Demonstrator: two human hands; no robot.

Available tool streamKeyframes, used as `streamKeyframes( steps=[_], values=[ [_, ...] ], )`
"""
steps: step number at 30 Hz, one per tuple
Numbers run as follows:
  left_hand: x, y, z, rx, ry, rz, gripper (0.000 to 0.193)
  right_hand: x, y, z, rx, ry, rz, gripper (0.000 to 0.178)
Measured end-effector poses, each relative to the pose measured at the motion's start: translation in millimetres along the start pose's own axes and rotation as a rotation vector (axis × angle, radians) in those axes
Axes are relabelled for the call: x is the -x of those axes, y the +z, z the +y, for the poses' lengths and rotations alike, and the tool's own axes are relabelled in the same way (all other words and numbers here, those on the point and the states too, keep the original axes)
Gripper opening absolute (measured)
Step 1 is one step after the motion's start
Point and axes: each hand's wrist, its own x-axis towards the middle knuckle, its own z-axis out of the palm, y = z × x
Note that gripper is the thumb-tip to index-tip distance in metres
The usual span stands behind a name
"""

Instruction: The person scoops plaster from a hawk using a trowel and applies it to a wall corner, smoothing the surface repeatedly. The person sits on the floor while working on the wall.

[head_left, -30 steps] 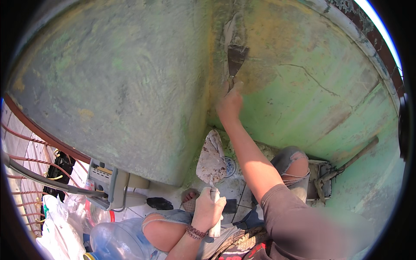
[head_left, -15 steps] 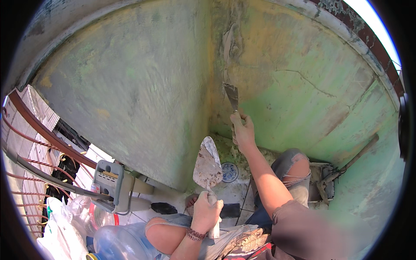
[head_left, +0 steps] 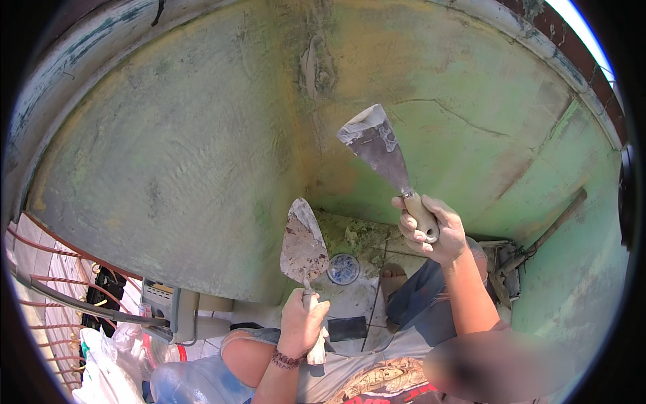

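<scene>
My right hand (head_left: pixel 437 229) grips the pale handle of a putty knife (head_left: pixel 382 149), its wide blade tilted up and away from the wall. Wet grey paste coats the blade's far edge. In my left hand (head_left: pixel 301 324) is a pointed trowel (head_left: pixel 303 246), blade upward, smeared with grey and whitish mortar. Behind both tools two stained walls meet in a corner, the green wall (head_left: pixel 464 151) on the right and the grey-green wall (head_left: pixel 155 155) on the left. A strip of fresh grey filler (head_left: pixel 309 67) runs down the upper corner, beside dark patches. A thin crack crosses the green wall.
A round floor drain (head_left: pixel 344 268) lies on the tiles below the trowel. Left are a grey plastic case (head_left: pixel 168 310), a large blue bottle (head_left: pixel 195 384), white bags (head_left: pixel 104 370) and a twisted metal railing (head_left: pixel 57 326). A wooden handle (head_left: pixel 548 225) leans against the right wall.
My right hand has drawn the putty knife off the wall, to the right and nearer, and turned its blade to show paste. My left hand still holds the trowel. The view has shifted.
</scene>
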Motion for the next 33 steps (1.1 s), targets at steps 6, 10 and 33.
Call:
streamKeyframes(
  steps=[6, 10, 33],
  values=[
    [-6.9, -3.4, -11.6, -0.028, 0.051, -0.002, 0.033, 26.2, -10.9, -12.4, 0.047, 0.000, -0.064, 0.053],
    [-6.3, 4.0, 3.8, -0.080, -0.136, 0.036, 0.037, 37.1, -31.0, -3.5, 0.011, -0.067, -0.002, 0.051],
    [-17.9, -12.3, -15.7, -0.475, 0.002, 0.013, 0.040, 27.3, -32.7, -4.1, -0.081, 0.098, 0.372, 0.051]
  ],
)
